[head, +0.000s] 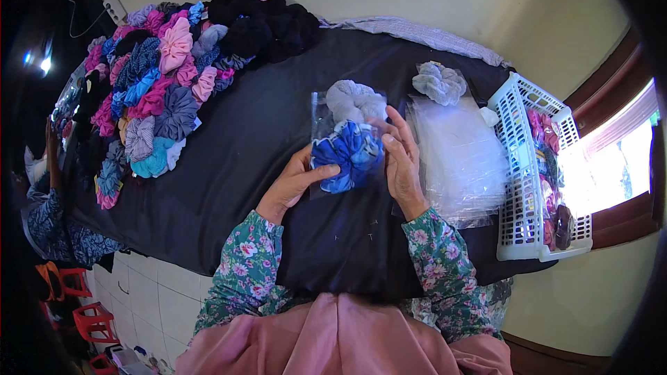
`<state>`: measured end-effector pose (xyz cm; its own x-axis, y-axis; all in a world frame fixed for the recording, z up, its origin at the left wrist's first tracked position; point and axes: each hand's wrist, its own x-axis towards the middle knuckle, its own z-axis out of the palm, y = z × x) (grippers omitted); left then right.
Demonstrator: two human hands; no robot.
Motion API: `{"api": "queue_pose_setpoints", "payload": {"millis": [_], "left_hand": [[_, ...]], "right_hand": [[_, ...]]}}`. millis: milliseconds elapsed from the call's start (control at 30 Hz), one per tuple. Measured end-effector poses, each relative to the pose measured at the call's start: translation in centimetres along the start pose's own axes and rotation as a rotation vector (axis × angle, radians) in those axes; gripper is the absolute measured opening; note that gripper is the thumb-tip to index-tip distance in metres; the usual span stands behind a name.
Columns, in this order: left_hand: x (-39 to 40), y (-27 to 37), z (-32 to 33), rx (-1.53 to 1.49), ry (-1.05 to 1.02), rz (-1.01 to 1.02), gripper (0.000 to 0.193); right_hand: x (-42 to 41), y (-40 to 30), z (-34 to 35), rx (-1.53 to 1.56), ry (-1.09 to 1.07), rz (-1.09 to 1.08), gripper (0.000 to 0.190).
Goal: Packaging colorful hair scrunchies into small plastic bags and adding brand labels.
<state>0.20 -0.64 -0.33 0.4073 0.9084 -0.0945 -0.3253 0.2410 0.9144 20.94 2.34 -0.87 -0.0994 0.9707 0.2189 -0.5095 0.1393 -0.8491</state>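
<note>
A blue patterned scrunchie (344, 159) and a grey scrunchie (354, 99) lie one below the other in a clear plastic bag (319, 112). My left hand (297, 179) grips the bag's lower left, its thumb over the blue scrunchie. My right hand (404, 161) is at the bag's right side with its fingers spread; whether its fingertips touch the bag is unclear. To the right lies a stack of clear plastic bags (458, 161), with another grey scrunchie (440, 83) at its top end.
A large pile of scrunchies (156, 94) in many colours covers the table's left part, black ones (266, 26) behind. A white plastic basket (513, 166) of bagged scrunchies stands at the right. Another person's arm (52, 156) shows at far left. Red stools (94, 323) stand on the floor.
</note>
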Motion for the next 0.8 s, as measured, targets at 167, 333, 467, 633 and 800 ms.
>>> {"api": "queue_pose_setpoints", "payload": {"millis": [167,333,467,633,800], "left_hand": [[0.5,-0.3,-0.1,0.139,0.25,0.36,0.059],[1.0,-0.7,0.0,0.258,0.277,0.411,0.068],[0.9,-1.4,0.7,0.366,0.279,0.394,0.072],[0.8,-1.8,0.6,0.431,0.317,0.374,0.067],[0.2,-0.6,1.2,0.46,0.242,0.407,0.065]], "right_hand": [[-0.4,-0.3,0.8,-0.268,0.078,-0.17,0.056],[-1.0,-0.6,1.2,-0.659,-0.011,-0.362,0.049],[-1.0,-0.7,1.3,-0.865,-0.118,-0.52,0.046],[-1.3,-1.3,2.0,-0.972,-0.08,-0.679,0.047],[-2.1,-2.0,2.6,-1.055,-0.007,-0.875,0.051]]}}
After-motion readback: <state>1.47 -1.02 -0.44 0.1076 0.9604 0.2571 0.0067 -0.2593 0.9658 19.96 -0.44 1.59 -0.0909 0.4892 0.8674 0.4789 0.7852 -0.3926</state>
